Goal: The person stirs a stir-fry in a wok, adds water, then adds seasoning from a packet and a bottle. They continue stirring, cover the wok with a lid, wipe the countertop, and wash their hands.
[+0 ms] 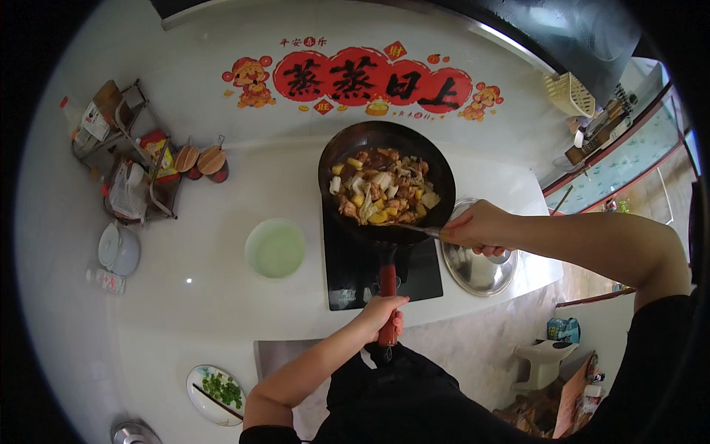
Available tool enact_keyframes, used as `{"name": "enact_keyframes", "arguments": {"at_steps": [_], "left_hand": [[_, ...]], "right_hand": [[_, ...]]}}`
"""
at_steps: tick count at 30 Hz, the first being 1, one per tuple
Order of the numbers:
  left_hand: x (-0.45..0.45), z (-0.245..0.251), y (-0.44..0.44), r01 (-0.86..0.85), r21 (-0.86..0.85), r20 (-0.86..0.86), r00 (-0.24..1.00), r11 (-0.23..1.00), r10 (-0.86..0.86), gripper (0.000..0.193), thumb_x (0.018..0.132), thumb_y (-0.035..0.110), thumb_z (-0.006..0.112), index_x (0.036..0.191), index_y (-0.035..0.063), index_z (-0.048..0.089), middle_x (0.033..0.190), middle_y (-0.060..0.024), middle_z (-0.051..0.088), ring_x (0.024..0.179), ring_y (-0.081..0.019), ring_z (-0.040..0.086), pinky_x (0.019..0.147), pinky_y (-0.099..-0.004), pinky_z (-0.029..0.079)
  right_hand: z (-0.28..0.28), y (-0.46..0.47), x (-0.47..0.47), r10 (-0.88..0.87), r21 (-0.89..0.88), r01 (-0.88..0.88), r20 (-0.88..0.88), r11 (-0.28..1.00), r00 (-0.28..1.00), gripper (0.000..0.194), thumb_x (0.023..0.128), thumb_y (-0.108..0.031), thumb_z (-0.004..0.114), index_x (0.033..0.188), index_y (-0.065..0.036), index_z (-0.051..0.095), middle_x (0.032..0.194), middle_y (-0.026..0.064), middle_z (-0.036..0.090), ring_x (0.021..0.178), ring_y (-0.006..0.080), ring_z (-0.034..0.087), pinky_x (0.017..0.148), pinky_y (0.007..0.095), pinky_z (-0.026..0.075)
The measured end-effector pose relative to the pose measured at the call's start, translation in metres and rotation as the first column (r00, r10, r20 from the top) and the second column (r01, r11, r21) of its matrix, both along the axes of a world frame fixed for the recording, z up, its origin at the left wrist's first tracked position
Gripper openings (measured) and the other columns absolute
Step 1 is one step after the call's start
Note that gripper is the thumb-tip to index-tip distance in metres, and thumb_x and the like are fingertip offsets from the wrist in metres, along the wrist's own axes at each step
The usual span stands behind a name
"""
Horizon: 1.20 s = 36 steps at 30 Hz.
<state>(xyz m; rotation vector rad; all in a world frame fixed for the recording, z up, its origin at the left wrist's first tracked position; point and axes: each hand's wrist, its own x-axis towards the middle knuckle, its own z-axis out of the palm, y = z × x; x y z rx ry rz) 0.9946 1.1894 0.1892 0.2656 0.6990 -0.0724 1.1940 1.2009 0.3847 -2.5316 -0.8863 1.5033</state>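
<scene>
A dark wok (331, 145) stands over the back part of a black induction cooktop (344, 283). Inside lies a stew of browned meat pieces, yellow chunks that look like potato, and pale cabbage (383, 188). My left hand (384, 316) grips the wok's red handle (388, 277), which points towards my body. In my right hand (478, 228) is the handle of a spatula (421, 228), its metal end reaching over the wok's near right rim into the food. Its blade is mostly hidden by the stew. Below my right hand a round metal lid (471, 269) rests on the counter.
Left of the cooktop is a pale green bowl (275, 248). An oval plate (208, 408) holds chopped green herbs and chopsticks (217, 400). Further left stand a metal rack (166, 202), two wooden-lidded jars (212, 161) and a white lidded pot (119, 250). A range hood (577, 39) hangs at upper right.
</scene>
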Motion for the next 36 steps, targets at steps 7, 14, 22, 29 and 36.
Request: {"name": "enact_keyframes", "arguments": {"at_steps": [7, 14, 22, 29, 36], "left_hand": [[0.005, -0.005, 0.002, 0.006, 0.017, -0.028, 1.000, 1.000, -0.006, 0.025, 0.084, 0.017, 0.058, 0.081, 0.0098, 0.034, 0.058, -0.0020, 0.041, 0.044, -0.0107, 0.042, 0.045, -0.0300, 0.039], [0.005, 0.000, 0.001, 0.023, 0.000, -0.041, 0.999, 1.000, -0.023, 0.027, 0.083, 0.015, 0.059, 0.077, 0.0138, 0.032, 0.059, 0.0000, 0.041, 0.043, -0.0072, 0.039, 0.044, -0.0245, 0.035], [0.009, -0.005, 0.000, 0.041, 0.054, -0.092, 0.995, 0.998, -0.036, 0.028, 0.081, 0.015, 0.061, 0.077, 0.0144, 0.033, 0.057, 0.0009, 0.039, 0.042, -0.0067, 0.037, 0.043, -0.0232, 0.032], [0.004, -0.002, 0.000, 0.007, 0.013, 0.054, 0.999, 1.000, -0.008, 0.021, 0.083, 0.020, 0.059, 0.078, 0.0114, 0.040, 0.060, -0.0007, 0.041, 0.047, -0.0092, 0.041, 0.045, -0.0256, 0.034], [0.006, -0.004, -0.001, -0.106, -0.062, 0.121, 0.986, 0.992, 0.112, 0.010, 0.082, 0.011, 0.052, 0.075, 0.0091, 0.046, 0.057, 0.0028, 0.039, 0.045, -0.0057, 0.037, 0.045, -0.0218, 0.032]], "right_hand": [[-0.030, -0.030, -0.012, -0.055, 0.103, 0.053, 0.017, 0.993, 0.998, 0.029, 0.081, -0.026, 0.058, 0.106, -0.014, 0.065, 0.053, 0.0060, 0.049, 0.036, 0.0107, 0.039, 0.032, 0.0253, 0.029], [-0.083, -0.037, -0.022, -0.148, 0.322, 0.143, -0.007, 0.936, 0.989, 0.031, 0.084, -0.030, 0.056, 0.111, -0.017, 0.063, 0.050, 0.0047, 0.048, 0.036, 0.0149, 0.045, 0.034, 0.0287, 0.037], [-0.111, -0.054, -0.037, -0.375, 0.427, 0.461, -0.272, 0.778, 0.886, 0.029, 0.083, -0.022, 0.058, 0.107, -0.009, 0.063, 0.050, 0.0037, 0.047, 0.035, 0.0138, 0.043, 0.033, 0.0286, 0.033], [-0.098, -0.052, -0.009, 0.339, 0.305, -0.597, 0.598, 0.742, 0.726, 0.019, 0.074, -0.019, 0.061, 0.080, -0.002, 0.067, 0.071, 0.0164, 0.064, 0.066, 0.0258, 0.065, 0.058, 0.0341, 0.052], [-0.096, -0.050, -0.036, 0.305, 0.240, -0.573, 0.655, 0.784, 0.691, 0.013, 0.074, -0.011, 0.058, 0.083, -0.005, 0.066, 0.080, 0.0117, 0.067, 0.075, 0.0245, 0.066, 0.061, 0.0332, 0.054]]}}
